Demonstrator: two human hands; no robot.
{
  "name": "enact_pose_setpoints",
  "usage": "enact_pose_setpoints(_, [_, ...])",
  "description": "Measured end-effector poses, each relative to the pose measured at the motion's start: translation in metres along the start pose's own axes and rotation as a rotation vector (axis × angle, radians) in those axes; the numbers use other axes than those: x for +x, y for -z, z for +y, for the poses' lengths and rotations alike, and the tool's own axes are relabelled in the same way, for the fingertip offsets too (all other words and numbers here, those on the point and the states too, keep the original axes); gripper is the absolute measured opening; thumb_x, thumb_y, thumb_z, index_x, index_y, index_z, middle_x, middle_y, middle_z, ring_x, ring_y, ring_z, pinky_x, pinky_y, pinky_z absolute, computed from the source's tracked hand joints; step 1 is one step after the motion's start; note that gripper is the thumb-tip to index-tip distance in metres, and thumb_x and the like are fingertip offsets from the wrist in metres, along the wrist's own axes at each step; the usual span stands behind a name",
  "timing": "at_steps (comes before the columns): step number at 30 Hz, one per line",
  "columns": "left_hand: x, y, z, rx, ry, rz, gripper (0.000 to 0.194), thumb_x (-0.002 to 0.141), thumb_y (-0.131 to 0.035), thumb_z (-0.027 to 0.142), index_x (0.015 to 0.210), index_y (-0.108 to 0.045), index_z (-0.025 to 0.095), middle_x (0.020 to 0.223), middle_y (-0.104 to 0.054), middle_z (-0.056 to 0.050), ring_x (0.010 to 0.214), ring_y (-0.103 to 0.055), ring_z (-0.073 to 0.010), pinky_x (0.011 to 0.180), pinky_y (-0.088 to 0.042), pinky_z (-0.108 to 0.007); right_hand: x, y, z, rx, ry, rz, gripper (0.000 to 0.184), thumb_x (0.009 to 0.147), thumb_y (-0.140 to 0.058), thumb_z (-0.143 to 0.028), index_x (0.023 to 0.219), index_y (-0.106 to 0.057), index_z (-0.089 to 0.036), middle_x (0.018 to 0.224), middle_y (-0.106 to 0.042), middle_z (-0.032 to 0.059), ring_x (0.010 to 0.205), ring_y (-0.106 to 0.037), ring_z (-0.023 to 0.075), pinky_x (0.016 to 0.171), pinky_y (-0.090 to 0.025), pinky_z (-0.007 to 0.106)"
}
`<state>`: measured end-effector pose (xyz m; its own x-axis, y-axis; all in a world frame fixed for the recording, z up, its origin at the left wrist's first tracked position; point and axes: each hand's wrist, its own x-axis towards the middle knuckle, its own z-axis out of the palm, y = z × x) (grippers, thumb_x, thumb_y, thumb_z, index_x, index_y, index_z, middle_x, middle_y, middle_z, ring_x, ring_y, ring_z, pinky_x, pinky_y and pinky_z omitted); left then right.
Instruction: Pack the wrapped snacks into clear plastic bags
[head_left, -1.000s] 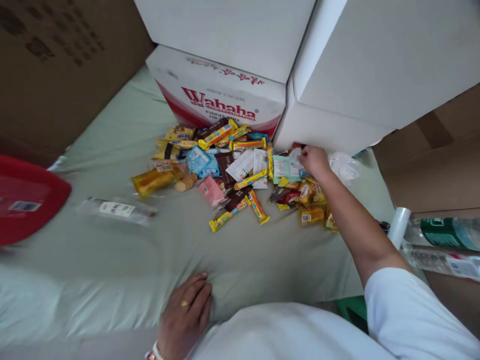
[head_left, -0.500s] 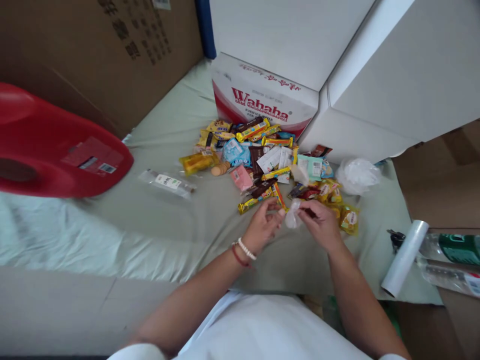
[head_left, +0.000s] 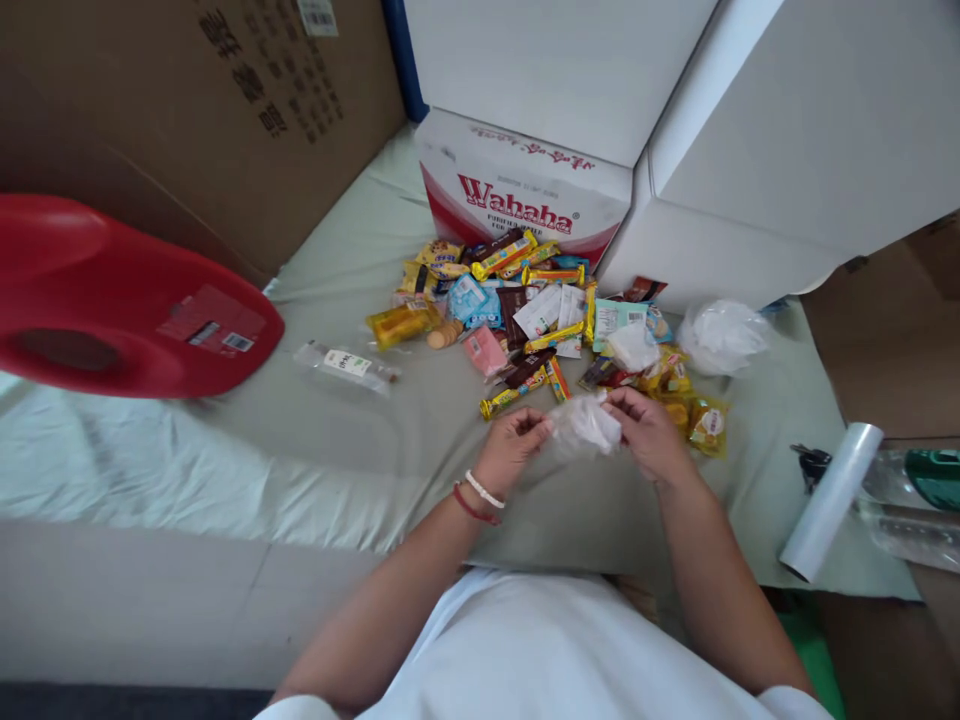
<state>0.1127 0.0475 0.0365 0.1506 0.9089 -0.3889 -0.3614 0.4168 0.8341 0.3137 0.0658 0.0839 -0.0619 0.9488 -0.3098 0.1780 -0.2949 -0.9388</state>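
Cloth (head_left: 330, 450) bg, bag (head_left: 585, 425) btwn grips (head_left: 510, 455) (head_left: 652, 438)

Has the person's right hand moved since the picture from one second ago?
Yes. Judged against the Wahaha box, the right hand has come back, farther from the box and nearer the person's body.

This looks like a home or a small storeroom; which of the two cannot be told for certain. A wrinkled, cloth-covered tabletop (head_left: 322, 455) gives a household feel, and wrapped snacks (head_left: 472, 300) lie heaped on it before a Wahaha purified-water carton (head_left: 525, 205). A large brown cardboard box (head_left: 172, 130) and plain white units (head_left: 547, 70) crowd around it, suggesting storage. Clear plastic bottles (head_left: 930, 480) lie at the right edge, and the pale floor (head_left: 135, 600) shows a tile-like seam.
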Motion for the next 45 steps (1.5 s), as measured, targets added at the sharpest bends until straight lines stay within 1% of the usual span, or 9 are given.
enact_pose_setpoints(6, [-0.008,0.026,0.008,-0.285,0.083,0.07,0.043,0.061,-0.092,0.04,0.082,-0.061,0.019,0.082,-0.064,0.003,0.078,-0.061,-0.0121,0.075,-0.056,-0.029,0.014,0.044,-0.004,0.213,0.028,0.247,0.037,0.065,-0.082,-0.047,0.085,-0.063,-0.022,0.065,-0.053,-0.0053,0.047,-0.038,0.0075,0.039,-0.028,0.019])
enact_pose_setpoints(12, [-0.024,0.023,0.013,-0.322,0.068,0.035,0.036,0.067,-0.088,0.033,0.081,-0.058,0.019,0.079,-0.058,0.004,0.075,-0.058,-0.0113,0.077,-0.058,-0.032,0.032,0.067,-0.025,-0.195,0.283,0.496,0.04,0.079,-0.071,-0.05,0.107,-0.064,-0.021,0.093,-0.067,0.0055,0.064,-0.059,0.0141,0.055,-0.049,0.027])
enact_pose_setpoints(18, [-0.033,0.011,0.003,-0.144,-0.04,0.026,0.037,0.068,-0.087,0.038,0.076,-0.057,0.018,0.075,-0.057,0.004,0.071,-0.053,-0.009,0.07,-0.047,-0.023,-0.023,-0.018,0.002,-0.192,0.147,-0.087,0.039,0.089,-0.063,-0.058,0.102,-0.069,-0.022,0.087,-0.069,0.004,0.073,-0.061,0.0169,0.062,-0.048,0.027])
enact_pose_setpoints(22, [-0.033,0.014,0.002,-0.294,0.026,0.022,0.028,0.062,-0.081,0.024,0.069,-0.054,0.018,0.066,-0.054,0.005,0.061,-0.049,-0.0076,0.062,-0.044,-0.022,-0.042,-0.049,0.027,-0.04,0.109,-0.078,0.035,0.085,-0.068,-0.055,0.084,-0.066,-0.02,0.072,-0.06,-0.0009,0.067,-0.054,0.0137,0.065,-0.045,0.026])
enact_pose_setpoints(31, [-0.02,0.01,-0.007,-0.467,0.199,0.071,0.03,0.056,-0.072,0.014,0.066,-0.044,0.02,0.077,-0.065,0.002,0.088,-0.067,-0.0172,0.086,-0.056,-0.037,-0.067,-0.024,0.049,0.311,-0.022,0.184,0.037,0.082,-0.072,-0.057,0.089,-0.062,-0.022,0.08,-0.063,0.0007,0.062,-0.053,0.0123,0.057,-0.046,0.025])
enact_pose_setpoints(37, [-0.024,-0.004,-0.017,-0.348,0.109,0.063,0.03,0.046,-0.068,0.005,0.065,-0.05,0.02,0.066,-0.055,0.007,0.07,-0.058,-0.0104,0.073,-0.048,-0.025,-0.089,0.001,0.058,0.029,-0.016,0.318,0.054,0.087,-0.062,-0.068,0.115,-0.068,-0.023,0.115,-0.071,0.011,0.104,-0.066,0.0239,0.089,-0.055,0.037])
enact_pose_setpoints(40, [-0.029,-0.01,-0.021,-0.209,-0.003,0.002,0.02,0.052,-0.066,0.008,0.062,-0.053,0.019,0.069,-0.055,0.005,0.07,-0.054,-0.0107,0.069,-0.042,-0.024,-0.083,0.007,0.047,0.001,-0.016,0.214,0.058,0.088,-0.056,-0.072,0.116,-0.069,-0.023,0.118,-0.072,0.0112,0.109,-0.067,0.0249,0.091,-0.055,0.037])
enact_pose_setpoints(43, [-0.032,-0.01,-0.027,-0.018,-0.147,-0.068,0.009,0.06,-0.062,0.011,0.059,-0.058,0.018,0.077,-0.058,0.0,0.076,-0.054,-0.0123,0.074,-0.041,-0.026,-0.063,0.0,0.036,0.004,-0.098,0.012,0.049,0.077,-0.072,-0.067,0.09,-0.07,-0.02,0.086,-0.072,0.0052,0.08,-0.066,0.0197,0.071,-0.054,0.031])
enact_pose_setpoints(45, [-0.035,-0.005,-0.028,0.092,-0.183,-0.02,0.007,0.063,-0.061,0.012,0.06,-0.062,0.019,0.085,-0.059,-0.003,0.084,-0.055,-0.0157,0.079,-0.042,-0.028,-0.049,-0.01,0.032,0.087,-0.14,0.027,0.048,0.073,-0.075,-0.065,0.081,-0.065,-0.02,0.072,-0.064,0.0004,0.063,-0.058,0.0145,0.056,-0.048,0.026])
